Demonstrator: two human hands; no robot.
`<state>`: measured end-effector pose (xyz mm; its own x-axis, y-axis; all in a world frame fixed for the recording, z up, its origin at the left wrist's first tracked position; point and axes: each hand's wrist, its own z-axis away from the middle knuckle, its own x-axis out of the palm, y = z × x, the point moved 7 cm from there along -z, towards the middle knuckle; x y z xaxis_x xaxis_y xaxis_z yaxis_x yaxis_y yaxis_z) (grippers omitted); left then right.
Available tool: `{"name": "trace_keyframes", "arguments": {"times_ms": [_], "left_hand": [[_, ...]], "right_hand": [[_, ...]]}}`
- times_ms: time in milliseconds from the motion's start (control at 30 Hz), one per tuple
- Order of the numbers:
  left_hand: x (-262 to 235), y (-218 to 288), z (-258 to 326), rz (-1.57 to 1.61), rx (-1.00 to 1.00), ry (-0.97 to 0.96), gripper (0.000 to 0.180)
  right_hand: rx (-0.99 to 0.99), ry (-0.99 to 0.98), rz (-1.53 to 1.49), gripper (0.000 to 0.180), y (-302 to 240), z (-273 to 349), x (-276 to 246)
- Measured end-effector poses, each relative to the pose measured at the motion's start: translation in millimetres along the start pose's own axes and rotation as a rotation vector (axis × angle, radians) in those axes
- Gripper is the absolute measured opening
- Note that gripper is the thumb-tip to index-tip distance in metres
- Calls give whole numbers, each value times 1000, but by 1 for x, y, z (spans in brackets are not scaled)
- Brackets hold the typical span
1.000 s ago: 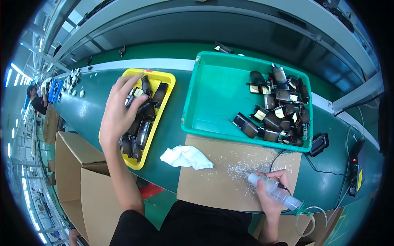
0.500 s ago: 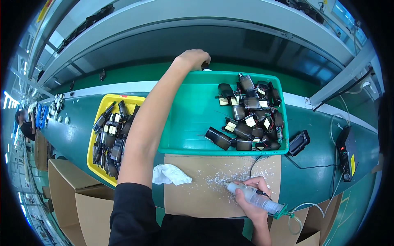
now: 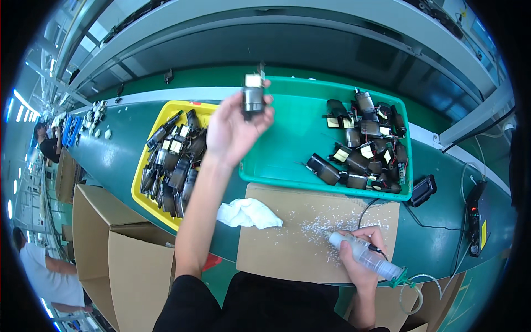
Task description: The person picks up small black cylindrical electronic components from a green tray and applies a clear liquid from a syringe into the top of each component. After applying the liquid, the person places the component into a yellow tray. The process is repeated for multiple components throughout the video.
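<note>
A small dark cylindrical part with a pale label end is pinched in the fingertips of the left hand, lifted above the near-left corner of the green tray, where it can be inspected clear of the heap. The right hand is closed around a clear tubular tool, its tip rested on the cardboard sheet at 6 o'clock, among white flecks. More dark parts are piled at the tray's 3 o'clock side. At 9 o'clock a yellow tray holds another batch of parts on the desk. A white cloth is kept within reach between both hands.
</note>
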<state>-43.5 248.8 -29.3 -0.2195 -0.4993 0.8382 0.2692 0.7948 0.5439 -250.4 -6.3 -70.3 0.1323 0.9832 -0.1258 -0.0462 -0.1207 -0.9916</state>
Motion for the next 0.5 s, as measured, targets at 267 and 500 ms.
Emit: {"name": "trace_keyframes", "arguments": {"times_ms": [267, 500], "left_hand": [[37, -79, 42, -159, -186, -225, 64], [50, -113, 72, -298, -351, -326, 85]], "right_hand": [[-232, 158, 46, 37, -60, -4, -19], [-448, 184, -95, 51, -116, 1, -3]]}}
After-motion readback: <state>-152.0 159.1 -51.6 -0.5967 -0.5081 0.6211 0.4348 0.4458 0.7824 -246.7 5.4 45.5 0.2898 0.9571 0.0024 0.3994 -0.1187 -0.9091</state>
